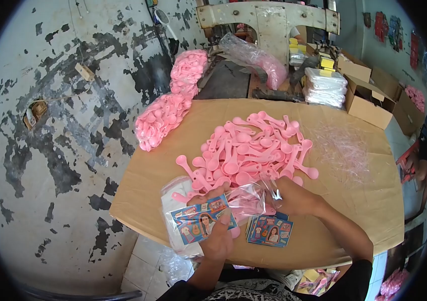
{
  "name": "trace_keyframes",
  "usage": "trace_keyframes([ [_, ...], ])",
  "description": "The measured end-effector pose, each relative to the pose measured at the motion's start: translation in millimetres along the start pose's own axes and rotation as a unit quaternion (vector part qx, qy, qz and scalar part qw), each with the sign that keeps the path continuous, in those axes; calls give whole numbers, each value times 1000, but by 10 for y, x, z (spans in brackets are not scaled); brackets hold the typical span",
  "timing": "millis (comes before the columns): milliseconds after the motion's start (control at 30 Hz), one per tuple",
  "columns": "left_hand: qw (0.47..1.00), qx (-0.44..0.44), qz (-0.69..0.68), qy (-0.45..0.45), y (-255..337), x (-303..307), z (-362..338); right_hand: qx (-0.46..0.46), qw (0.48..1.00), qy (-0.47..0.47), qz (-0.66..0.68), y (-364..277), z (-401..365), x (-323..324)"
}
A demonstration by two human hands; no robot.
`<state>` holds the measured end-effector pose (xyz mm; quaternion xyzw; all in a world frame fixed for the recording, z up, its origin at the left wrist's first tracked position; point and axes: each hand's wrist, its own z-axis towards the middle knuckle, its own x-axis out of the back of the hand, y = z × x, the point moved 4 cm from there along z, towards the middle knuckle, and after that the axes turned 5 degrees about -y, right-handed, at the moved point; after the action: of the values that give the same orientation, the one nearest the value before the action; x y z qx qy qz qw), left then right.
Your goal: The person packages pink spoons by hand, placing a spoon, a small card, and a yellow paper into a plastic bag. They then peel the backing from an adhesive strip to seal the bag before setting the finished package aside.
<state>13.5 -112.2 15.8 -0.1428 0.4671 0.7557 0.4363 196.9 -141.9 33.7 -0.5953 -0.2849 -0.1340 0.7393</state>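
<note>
My left hand [217, 241] is closed on a printed card [203, 220] with a picture on it, its thumb over the card's right part. A clear plastic bag [246, 200] with pink showing through stretches from there to my right hand [288, 195], whose fingers are closed on the bag's right end. White plastic bags [173, 193] lie under and left of the card. A stack of similar cards [269, 231] rests on the table just below my right hand. Pink spoons [253, 150] are heaped beyond both hands.
Bags of pink spoons [163, 118] stand at the brown table's [138, 200] back left. Thin clear strips [346, 153] lie to the right. Behind are stacked plastic packs [325, 86], open cardboard boxes [369, 103] and a metal frame [268, 22]. Part of another person [426, 145] shows at far right.
</note>
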Motion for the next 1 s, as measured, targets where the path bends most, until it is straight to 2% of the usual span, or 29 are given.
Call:
trace_keyframes([
  [67, 1000, 0, -6, -3, -23, -20, 3, -43, 999, -1, 9, 141, 0, -129],
  [167, 999, -7, -5, -35, -39, -50, 12, -44, 997, 20, -53, 169, -46, -180],
  [233, 998, -18, 17, -55, -22, -52, 17, -12, 986, 27, -163, 80, -84, -171],
  [300, 998, -23, 20, -49, -2, -48, 22, 38, 947, 18, -320, -50, -121, -102],
  [400, 1000, -10, -3, -29, -19, -24, -13, 19, 945, 24, -326, 146, -120, -219],
  [500, 999, 2, -39, -27, -85, -35, -34, 14, 952, 76, -296, 81, -112, -120],
  [600, 998, -2, -42, -41, -140, -49, -35, -48, 975, 15, -215, -90, -89, 140],
  [700, 998, -8, -55, -35, -188, -36, -44, -62, 985, 115, -115, -291, -190, 511],
  [800, 996, -7, -91, -5, -210, -44, -38, -36, 992, 107, -59, -493, -329, 789],
  [900, 993, -8, -121, 0, -241, -58, -22, 41, 987, 106, -118, -652, -445, 857],
  [1000, 989, 16, -146, 2, -265, -64, -59, 35, 986, 80, -139, -694, -474, 814],
])
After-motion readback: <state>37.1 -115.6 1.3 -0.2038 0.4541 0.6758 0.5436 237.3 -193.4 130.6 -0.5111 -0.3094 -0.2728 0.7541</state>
